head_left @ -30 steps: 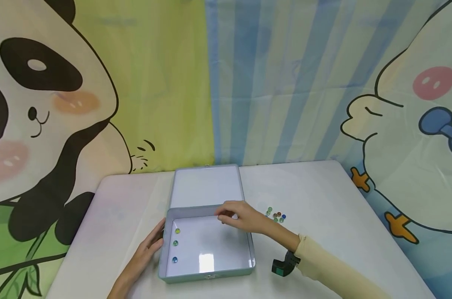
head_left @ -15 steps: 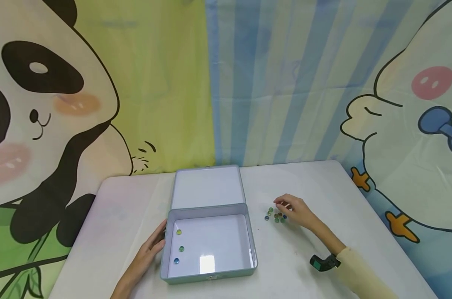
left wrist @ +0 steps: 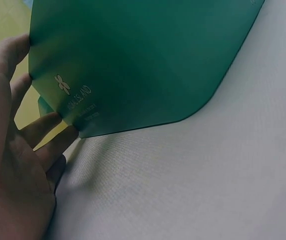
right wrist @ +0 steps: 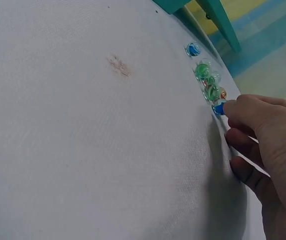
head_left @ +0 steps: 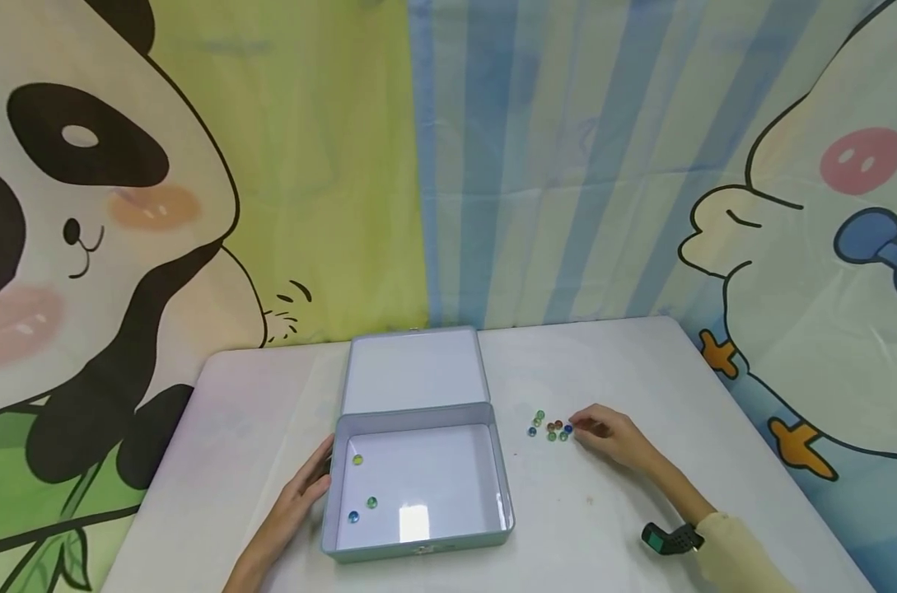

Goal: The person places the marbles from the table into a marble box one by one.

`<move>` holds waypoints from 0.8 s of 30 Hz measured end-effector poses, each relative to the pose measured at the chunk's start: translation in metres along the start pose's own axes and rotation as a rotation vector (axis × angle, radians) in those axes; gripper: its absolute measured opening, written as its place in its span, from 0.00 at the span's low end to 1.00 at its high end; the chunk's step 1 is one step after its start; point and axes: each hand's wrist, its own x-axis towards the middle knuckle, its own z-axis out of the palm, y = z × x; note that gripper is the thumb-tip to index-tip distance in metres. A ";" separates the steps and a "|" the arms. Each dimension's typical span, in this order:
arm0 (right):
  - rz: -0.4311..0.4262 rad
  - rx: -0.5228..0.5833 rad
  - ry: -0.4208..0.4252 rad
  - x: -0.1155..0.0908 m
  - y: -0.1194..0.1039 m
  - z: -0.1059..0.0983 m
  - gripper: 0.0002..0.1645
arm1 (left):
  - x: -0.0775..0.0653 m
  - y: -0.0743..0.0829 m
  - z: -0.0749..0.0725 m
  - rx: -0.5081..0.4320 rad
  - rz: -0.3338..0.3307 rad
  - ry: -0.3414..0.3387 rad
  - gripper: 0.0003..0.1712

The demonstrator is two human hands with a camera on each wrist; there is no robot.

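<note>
White counter, rounded far corners, smudged in one patch (brownish, right wrist view); behind it hang a yellow-green panel with a panda and a blue-striped curtain bearing a white cartoon figure.

Shallow tin sits left of centre; long axis runs left to right, slightly skewed, clasp side facing the person; lid folded back, away from them. A cluster of marbles lies on the counter just right of the tin; being round, they point nowhere.

Left hand: fingers extended, tips against the tin's left wall. Right hand: fingers bent, tips touching the deep-blue marble at the cluster's right edge; cannot tell whether it is pinched.

Versus 0.5 s ago: right hand has moved from the cluster's far side to its right; inside the tin, the green marble has rolled forward and rightward; yellow marble and light-blue marble nearly unchanged.
</note>
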 end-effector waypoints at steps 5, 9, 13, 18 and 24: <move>0.003 -0.021 -0.012 0.000 0.000 0.006 0.13 | 0.000 -0.001 0.001 -0.001 -0.018 -0.002 0.32; -0.007 -0.019 -0.006 0.002 0.001 0.010 0.13 | 0.000 -0.001 0.001 0.000 -0.015 -0.002 0.32; -0.029 -0.030 0.012 0.005 0.002 0.012 0.13 | 0.001 0.000 0.001 0.003 -0.013 0.004 0.32; -0.013 -0.042 0.011 0.008 -0.001 0.012 0.13 | 0.001 0.001 0.001 0.004 -0.017 0.011 0.32; 0.024 -0.039 0.030 0.009 -0.008 0.008 0.12 | 0.001 0.000 0.001 0.006 -0.023 0.011 0.32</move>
